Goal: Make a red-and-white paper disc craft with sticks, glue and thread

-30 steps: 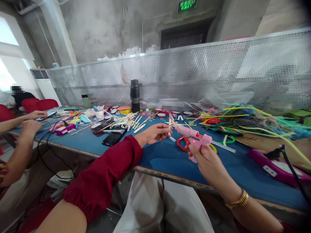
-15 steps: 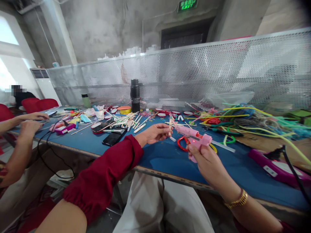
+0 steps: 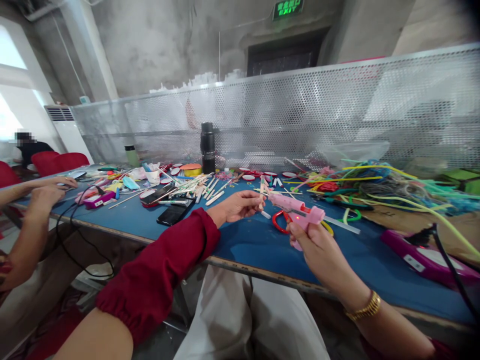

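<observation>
My left hand point(image 3: 243, 206) pinches a wooden craft stick point(image 3: 261, 188) upright over the blue table point(image 3: 240, 245). Wrapped around the handle of a pink hot glue gun point(image 3: 292, 204) is my right hand point(image 3: 313, 242). The gun's nozzle points left, close to the stick; whether they touch I cannot tell. A small red light glows on its side, and a clear glue stick point(image 3: 343, 224) juts from its back. Behind the gun lie scissors with a red handle loop point(image 3: 278, 222), partly hidden.
A purple power strip point(image 3: 416, 257) with a black plug sits at right, near bundled pipe cleaners point(image 3: 397, 187). Loose craft sticks point(image 3: 198, 187), a black phone point(image 3: 173, 214) and a black bottle point(image 3: 207, 148) stand left of centre. Another person's hands point(image 3: 48, 192) are at far left.
The view has shifted very slightly. Both hands keep their hold, and the stick and glue gun stay in nearly the same place.
</observation>
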### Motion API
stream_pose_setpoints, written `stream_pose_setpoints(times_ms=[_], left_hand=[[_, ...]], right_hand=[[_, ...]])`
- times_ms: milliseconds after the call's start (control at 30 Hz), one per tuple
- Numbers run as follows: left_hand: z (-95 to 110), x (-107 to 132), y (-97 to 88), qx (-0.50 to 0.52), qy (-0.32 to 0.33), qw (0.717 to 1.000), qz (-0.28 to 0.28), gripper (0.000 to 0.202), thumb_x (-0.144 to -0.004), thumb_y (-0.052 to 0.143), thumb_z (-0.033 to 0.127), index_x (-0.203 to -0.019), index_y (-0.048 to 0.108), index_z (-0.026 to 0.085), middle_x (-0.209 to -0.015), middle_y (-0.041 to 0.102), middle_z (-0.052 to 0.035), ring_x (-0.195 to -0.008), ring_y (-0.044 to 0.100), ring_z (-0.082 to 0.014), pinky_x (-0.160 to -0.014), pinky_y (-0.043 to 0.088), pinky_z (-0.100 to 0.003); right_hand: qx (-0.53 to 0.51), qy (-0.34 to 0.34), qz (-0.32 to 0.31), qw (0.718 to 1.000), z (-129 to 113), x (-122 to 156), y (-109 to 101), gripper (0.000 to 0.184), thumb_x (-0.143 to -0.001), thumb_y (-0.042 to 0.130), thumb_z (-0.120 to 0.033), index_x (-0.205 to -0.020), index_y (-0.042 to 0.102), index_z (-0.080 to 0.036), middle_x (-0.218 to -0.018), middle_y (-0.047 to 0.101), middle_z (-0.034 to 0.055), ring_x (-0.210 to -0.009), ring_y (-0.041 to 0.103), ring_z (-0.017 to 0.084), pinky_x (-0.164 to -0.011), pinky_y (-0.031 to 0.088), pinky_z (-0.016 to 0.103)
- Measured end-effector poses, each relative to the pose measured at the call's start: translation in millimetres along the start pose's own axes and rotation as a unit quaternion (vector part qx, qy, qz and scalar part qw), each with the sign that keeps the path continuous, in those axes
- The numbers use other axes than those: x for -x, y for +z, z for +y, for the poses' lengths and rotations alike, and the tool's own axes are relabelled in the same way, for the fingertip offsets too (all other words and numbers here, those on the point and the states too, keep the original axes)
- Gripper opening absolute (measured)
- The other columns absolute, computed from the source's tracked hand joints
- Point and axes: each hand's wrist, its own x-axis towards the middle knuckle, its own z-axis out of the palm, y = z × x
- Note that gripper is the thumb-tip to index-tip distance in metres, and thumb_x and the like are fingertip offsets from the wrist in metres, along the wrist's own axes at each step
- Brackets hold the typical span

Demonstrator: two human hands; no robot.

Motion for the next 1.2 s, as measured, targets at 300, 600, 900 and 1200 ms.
stream_pose_setpoints(times_ms=[300,600,900,1200], left_hand=[[-3.8,-4.8,-8.1,-0.008,0.004,1.000,-0.015,0.035,-0.065,0.093,0.025,-0.087,0.069,0.010,-0.075,0.068,-0.0028,-0.063,0.065,-0.0080,-0.055,0.047,-0.015],[-1.0,-1.5,-3.7,-0.004,0.002,1.000,0.001,0.031,-0.070,0.090,0.021,-0.088,0.067,0.010,-0.076,0.067,-0.0029,-0.063,0.065,-0.0080,-0.057,0.049,-0.016],[-0.7,-0.5,-1.6,0.002,0.004,1.000,0.002,0.032,-0.068,0.091,0.020,-0.087,0.067,0.010,-0.076,0.067,-0.0026,-0.064,0.065,-0.0083,-0.057,0.049,-0.016],[-1.9,-1.9,-4.1,0.004,0.004,1.000,-0.004,0.034,-0.067,0.092,0.022,-0.086,0.067,0.010,-0.077,0.068,-0.0036,-0.064,0.066,-0.0095,-0.057,0.050,-0.017]], right_hand=[[0.010,-0.006,0.009,1.000,1.6,-0.6,0.0,0.041,-0.094,0.045,-0.057,-0.086,0.061,-0.020,-0.065,0.064,0.0048,-0.059,0.062,0.020,-0.058,0.052,0.032],[0.005,-0.010,0.003,1.000,-0.7,0.9,0.8,0.044,-0.093,0.048,-0.058,-0.099,0.065,-0.018,-0.066,0.063,0.0040,-0.058,0.061,0.020,-0.057,0.051,0.033],[0.009,-0.007,0.005,1.000,-3.3,0.9,0.5,0.043,-0.092,0.045,-0.059,-0.093,0.063,-0.019,-0.067,0.062,0.0055,-0.058,0.059,0.020,-0.057,0.051,0.033],[0.004,-0.011,0.009,1.000,-1.3,2.1,1.0,0.042,-0.093,0.046,-0.060,-0.089,0.061,-0.021,-0.063,0.060,0.0032,-0.054,0.054,0.018,-0.054,0.048,0.032]])
